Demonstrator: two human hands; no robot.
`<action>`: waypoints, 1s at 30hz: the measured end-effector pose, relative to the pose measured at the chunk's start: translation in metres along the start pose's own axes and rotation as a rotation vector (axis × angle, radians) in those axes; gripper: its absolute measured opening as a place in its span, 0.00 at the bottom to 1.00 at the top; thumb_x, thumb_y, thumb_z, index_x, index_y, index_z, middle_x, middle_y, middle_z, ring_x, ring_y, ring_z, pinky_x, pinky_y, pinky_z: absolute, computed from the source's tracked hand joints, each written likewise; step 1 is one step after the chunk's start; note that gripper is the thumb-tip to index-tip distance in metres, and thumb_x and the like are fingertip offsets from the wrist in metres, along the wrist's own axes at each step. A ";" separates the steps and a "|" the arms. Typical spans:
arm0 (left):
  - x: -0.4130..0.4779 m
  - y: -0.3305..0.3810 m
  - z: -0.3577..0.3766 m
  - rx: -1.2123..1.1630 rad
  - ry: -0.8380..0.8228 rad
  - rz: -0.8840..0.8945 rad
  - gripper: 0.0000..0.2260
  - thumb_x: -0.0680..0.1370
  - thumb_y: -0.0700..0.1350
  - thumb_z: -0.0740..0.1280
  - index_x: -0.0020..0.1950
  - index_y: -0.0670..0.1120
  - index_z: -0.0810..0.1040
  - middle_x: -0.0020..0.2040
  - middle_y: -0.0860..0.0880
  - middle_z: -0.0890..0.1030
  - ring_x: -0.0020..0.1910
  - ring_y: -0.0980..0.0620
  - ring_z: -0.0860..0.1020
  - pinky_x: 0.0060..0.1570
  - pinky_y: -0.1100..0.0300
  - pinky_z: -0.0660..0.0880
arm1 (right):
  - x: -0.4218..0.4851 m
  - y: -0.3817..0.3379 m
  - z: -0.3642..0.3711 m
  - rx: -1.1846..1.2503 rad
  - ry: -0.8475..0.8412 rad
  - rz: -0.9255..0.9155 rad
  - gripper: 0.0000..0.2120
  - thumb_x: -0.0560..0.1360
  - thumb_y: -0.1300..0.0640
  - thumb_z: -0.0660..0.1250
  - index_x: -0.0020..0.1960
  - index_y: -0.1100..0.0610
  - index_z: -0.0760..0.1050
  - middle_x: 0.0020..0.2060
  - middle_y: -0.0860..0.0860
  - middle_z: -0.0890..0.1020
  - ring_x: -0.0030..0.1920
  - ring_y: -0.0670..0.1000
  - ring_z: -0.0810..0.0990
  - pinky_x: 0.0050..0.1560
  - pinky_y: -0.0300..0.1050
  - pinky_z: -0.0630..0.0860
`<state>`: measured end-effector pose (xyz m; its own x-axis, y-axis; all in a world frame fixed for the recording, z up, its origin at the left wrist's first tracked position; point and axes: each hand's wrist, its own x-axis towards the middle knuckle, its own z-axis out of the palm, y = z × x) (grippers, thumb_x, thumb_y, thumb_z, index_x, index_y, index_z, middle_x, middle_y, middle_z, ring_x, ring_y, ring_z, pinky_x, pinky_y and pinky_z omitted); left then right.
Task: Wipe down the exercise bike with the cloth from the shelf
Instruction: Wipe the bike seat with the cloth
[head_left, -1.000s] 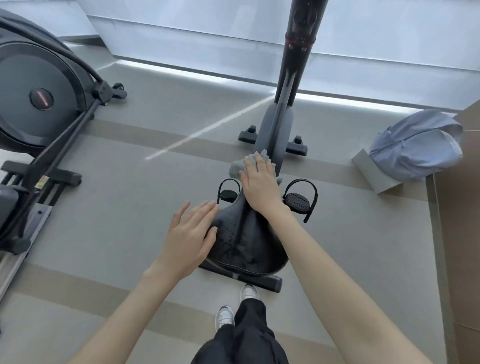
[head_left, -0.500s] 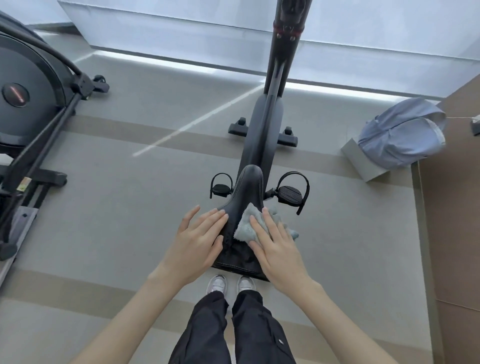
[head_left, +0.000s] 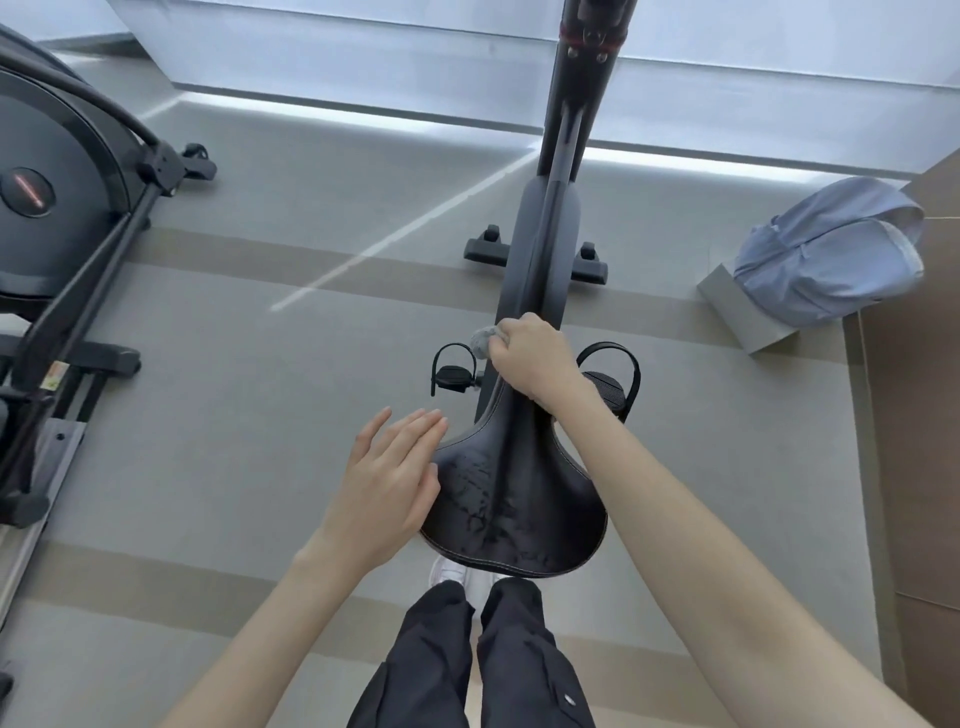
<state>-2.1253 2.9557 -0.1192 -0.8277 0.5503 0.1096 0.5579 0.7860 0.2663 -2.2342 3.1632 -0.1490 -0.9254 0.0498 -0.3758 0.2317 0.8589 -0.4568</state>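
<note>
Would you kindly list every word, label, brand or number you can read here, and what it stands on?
Nothing here reads as text.
Sticker on the elliptical machine: too small and blurred to read.
Round red badge on its wheel cover: no legible letters.
Exercise bike and cloth: no visible lettering.

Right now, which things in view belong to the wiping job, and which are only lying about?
For the job: black stitched exercise bike saddle, crumpled grey cloth at its nose, right hand gripping that cloth, open left hand beside the saddle.
Lying about: dark elliptical trainer on the left, pale blue fabric bundle on a grey block.
</note>
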 end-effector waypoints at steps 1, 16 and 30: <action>0.000 -0.002 -0.002 0.003 0.003 -0.002 0.18 0.77 0.42 0.56 0.63 0.38 0.77 0.62 0.45 0.78 0.62 0.48 0.75 0.67 0.46 0.63 | -0.004 0.001 0.000 0.030 0.028 -0.003 0.13 0.78 0.54 0.55 0.51 0.60 0.75 0.52 0.60 0.75 0.54 0.62 0.74 0.54 0.50 0.69; 0.015 0.017 -0.001 -0.034 -0.085 0.185 0.16 0.79 0.44 0.57 0.61 0.41 0.79 0.61 0.47 0.79 0.63 0.50 0.76 0.68 0.46 0.62 | -0.176 0.053 0.034 -0.053 0.011 -0.191 0.26 0.81 0.46 0.49 0.76 0.50 0.48 0.77 0.55 0.49 0.76 0.53 0.48 0.75 0.50 0.50; 0.010 0.026 -0.002 -0.048 -0.223 0.087 0.20 0.78 0.45 0.55 0.63 0.39 0.77 0.63 0.45 0.78 0.65 0.48 0.74 0.68 0.47 0.60 | -0.043 0.018 0.012 0.415 0.105 -0.033 0.23 0.82 0.52 0.53 0.75 0.57 0.57 0.72 0.61 0.56 0.69 0.64 0.61 0.70 0.55 0.59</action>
<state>-2.1192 2.9806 -0.1092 -0.7397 0.6683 -0.0789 0.6187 0.7215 0.3108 -2.1866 3.1704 -0.1505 -0.9549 0.0952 -0.2813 0.2825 0.5838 -0.7612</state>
